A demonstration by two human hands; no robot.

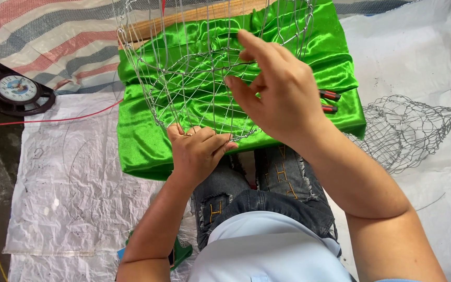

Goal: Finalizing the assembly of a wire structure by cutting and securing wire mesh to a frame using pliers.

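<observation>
The left hand (198, 149) is closed in a pinching grip on the near lower edge of a silver wire mesh basket frame (194, 78), fingers curled over the wire and a ring showing on one finger. The right hand (277, 89) is raised over the frame's right side with its fingers loosely spread; the fingertips touch the mesh, but whether they pinch a strand cannot be told. The frame stands tilted on a bright green satin cloth (142, 141) that covers a block-shaped support in front of the person's knees. A wooden stick (147, 26) lies along the far edge of the cloth. Just right of the right hand, red-handled pliers (330, 102) rest on the satin. The person sits on the floor in torn blue jeans (283, 177). Well to the right, a second wire mesh form (408, 128) lies on its side on white plastic sheeting (69, 177). At far left, a dark round clock (16, 90) lies on the ground near a thin red cord (48, 120).
</observation>
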